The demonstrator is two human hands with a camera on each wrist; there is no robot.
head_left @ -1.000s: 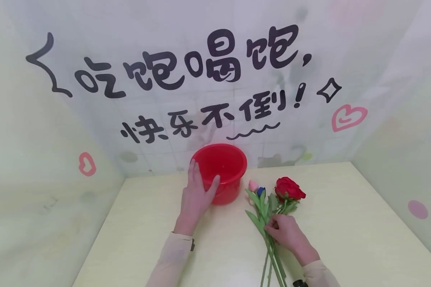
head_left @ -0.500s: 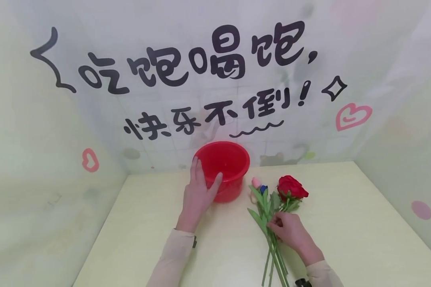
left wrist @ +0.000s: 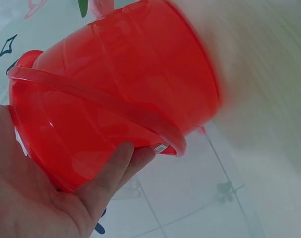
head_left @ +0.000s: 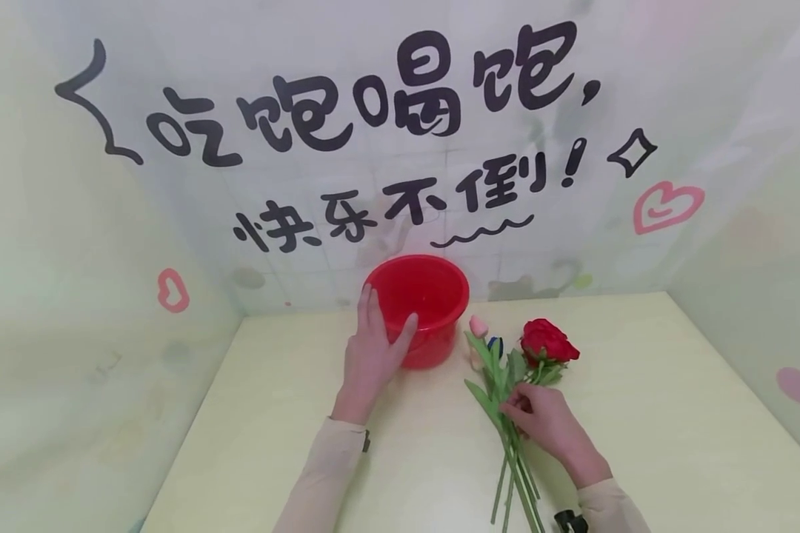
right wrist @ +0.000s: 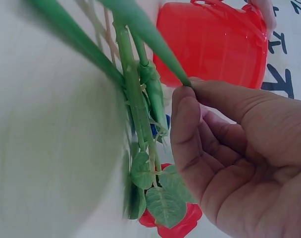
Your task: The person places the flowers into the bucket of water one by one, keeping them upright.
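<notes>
A red bucket [head_left: 433,348] stands at the back of the table. My left hand [head_left: 372,363] rests against its left side, thumb spread at the front rim. In the left wrist view the fingers [left wrist: 108,173] lie extended along the bucket wall, close to its handle [left wrist: 106,101]. To the right of the bucket lie several artificial flowers: a pink tulip [head_left: 478,326], a partly hidden blue flower [head_left: 496,346] and a red rose [head_left: 548,342]. Over their stems, my right hand [head_left: 547,418] pinches a long green leaf [right wrist: 150,34] between thumb and index finger; the other fingers are curled.
The pale wooden table [head_left: 273,392] has a printed backdrop [head_left: 307,44] behind it, with side panels left and right. Long stems [head_left: 523,488] run toward the table's near side. A dark strap [head_left: 569,520] sits by the right sleeve.
The head view has shifted slightly, so everything sits a little higher and further right in it. Both hands keep their places at the bucket and the flowers. The pink tulip has risen slightly.
</notes>
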